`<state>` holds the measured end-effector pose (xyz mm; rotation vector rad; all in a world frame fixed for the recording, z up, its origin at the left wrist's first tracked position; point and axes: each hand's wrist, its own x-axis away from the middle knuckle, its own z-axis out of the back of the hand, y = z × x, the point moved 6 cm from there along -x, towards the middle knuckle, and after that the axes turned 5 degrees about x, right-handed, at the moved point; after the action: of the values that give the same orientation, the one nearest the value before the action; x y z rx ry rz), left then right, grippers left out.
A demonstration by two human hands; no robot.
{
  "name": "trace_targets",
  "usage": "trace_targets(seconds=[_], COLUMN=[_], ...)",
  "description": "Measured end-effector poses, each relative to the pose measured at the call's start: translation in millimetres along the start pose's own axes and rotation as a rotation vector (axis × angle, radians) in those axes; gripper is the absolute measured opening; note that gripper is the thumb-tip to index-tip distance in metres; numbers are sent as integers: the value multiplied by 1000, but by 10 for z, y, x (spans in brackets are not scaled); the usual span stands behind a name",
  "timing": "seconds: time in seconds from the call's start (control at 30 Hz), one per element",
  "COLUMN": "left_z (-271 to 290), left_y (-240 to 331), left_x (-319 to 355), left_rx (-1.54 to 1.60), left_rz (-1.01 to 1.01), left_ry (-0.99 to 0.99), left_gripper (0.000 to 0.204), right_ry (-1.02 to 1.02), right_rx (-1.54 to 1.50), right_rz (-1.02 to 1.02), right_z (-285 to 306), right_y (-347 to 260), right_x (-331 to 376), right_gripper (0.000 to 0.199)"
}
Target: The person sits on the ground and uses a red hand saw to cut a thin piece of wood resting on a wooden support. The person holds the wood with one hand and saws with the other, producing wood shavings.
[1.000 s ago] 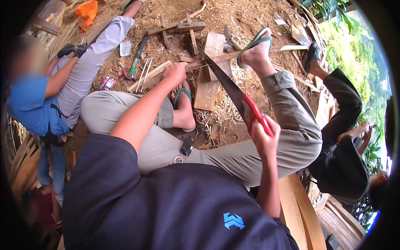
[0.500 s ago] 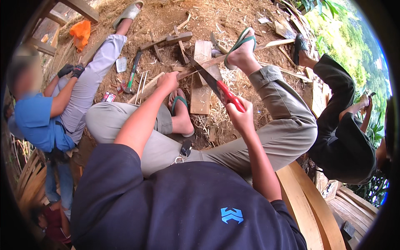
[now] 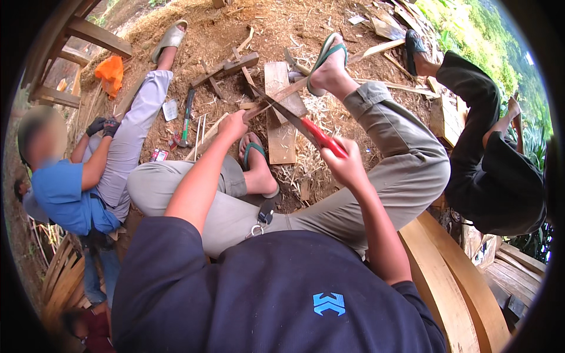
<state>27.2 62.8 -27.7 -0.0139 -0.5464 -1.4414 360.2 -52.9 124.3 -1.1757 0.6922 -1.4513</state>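
My right hand (image 3: 342, 162) is closed around the red handle of a handsaw (image 3: 321, 137). The saw's dark blade slants away to the upper left and crosses a narrow wooden strip (image 3: 288, 90). My left hand (image 3: 234, 125) grips the near end of that strip, left of the blade. The strip's far part runs to my sandalled right foot (image 3: 328, 69), which appears to press on it. Below the strip lies a flat wooden board (image 3: 282, 145). How deep the blade sits in the wood cannot be made out.
A hammer (image 3: 187, 120) with a green-and-black handle lies left, near wooden offcuts (image 3: 226, 67) on shaving-covered ground. An orange bag (image 3: 110, 75) is farther left. One person in blue (image 3: 70, 191) sits left, another in black (image 3: 500, 182) right. Curved planks (image 3: 438, 282) stand beside me.
The view has shifted slightly, so the surroundings sit a little differently in it. Both hands keep their holds, and the saw blade still lies across the strip.
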Motion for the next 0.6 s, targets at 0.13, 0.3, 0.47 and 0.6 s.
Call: trace_targets(seconds=[0.13, 0.3, 0.47, 0.6], left_z=[1, -71, -31, -50], left_y=[47, 10, -55, 73], left_x=[3, -23, -19, -16], left_rx=[-71, -37, -62, -66], left_rz=[14, -5, 2, -19], left_ry=[-80, -19, -50, -32], left_gripper=[40, 44, 48, 49], right_ry=[-23, 94, -18, 61], right_rx=[-37, 17, -71, 46], right_rz=[-20, 27, -17, 58], right_z=[364, -202, 238, 195], right_y=[-151, 66, -20, 76], right_x=[372, -137, 306, 13], right_gripper=[18, 21, 15, 19])
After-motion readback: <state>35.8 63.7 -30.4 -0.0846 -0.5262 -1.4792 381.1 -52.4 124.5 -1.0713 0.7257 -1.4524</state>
